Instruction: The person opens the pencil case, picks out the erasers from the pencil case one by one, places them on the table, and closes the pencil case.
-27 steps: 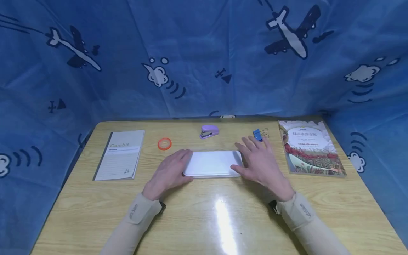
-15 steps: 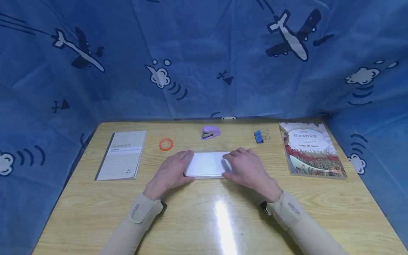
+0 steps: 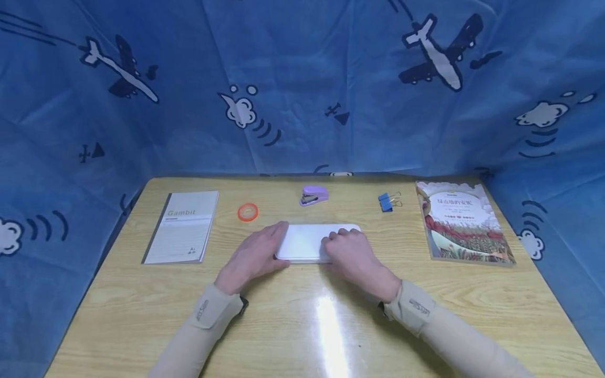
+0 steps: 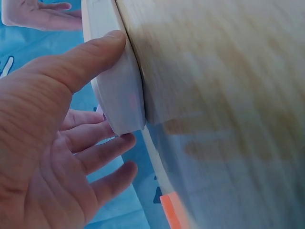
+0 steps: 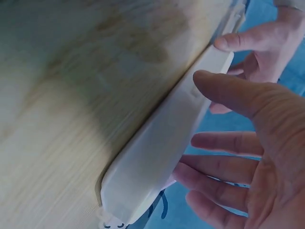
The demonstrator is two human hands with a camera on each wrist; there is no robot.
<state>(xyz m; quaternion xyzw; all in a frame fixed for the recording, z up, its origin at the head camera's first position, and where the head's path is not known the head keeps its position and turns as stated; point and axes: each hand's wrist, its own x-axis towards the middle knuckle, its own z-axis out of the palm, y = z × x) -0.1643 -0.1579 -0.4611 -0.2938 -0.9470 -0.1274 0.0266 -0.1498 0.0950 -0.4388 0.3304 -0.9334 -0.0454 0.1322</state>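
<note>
A flat white case (image 3: 304, 242) with rounded corners lies on the table in the head view. My left hand (image 3: 255, 252) holds its left end; in the left wrist view the thumb (image 4: 102, 55) presses the near side while the fingers reach round the far side. My right hand (image 3: 354, 257) is over the right half of the case, fingers bent on its top. In the right wrist view the right thumb (image 5: 224, 90) sits at the case's near side, with the fingers across from it. The right hand covers part of the near edge.
Behind the case stand a purple stapler (image 3: 314, 195), a roll of orange tape (image 3: 248, 212) and a blue binder clip (image 3: 385, 202). A notebook (image 3: 181, 228) lies at the left and an illustrated book (image 3: 463, 223) at the right. A blue curtain (image 3: 293, 94) hangs behind the table.
My right hand has moved left from the case's right end and bent its fingers onto the top. The right end and the binder clip are now uncovered. The left hand stays in place.
</note>
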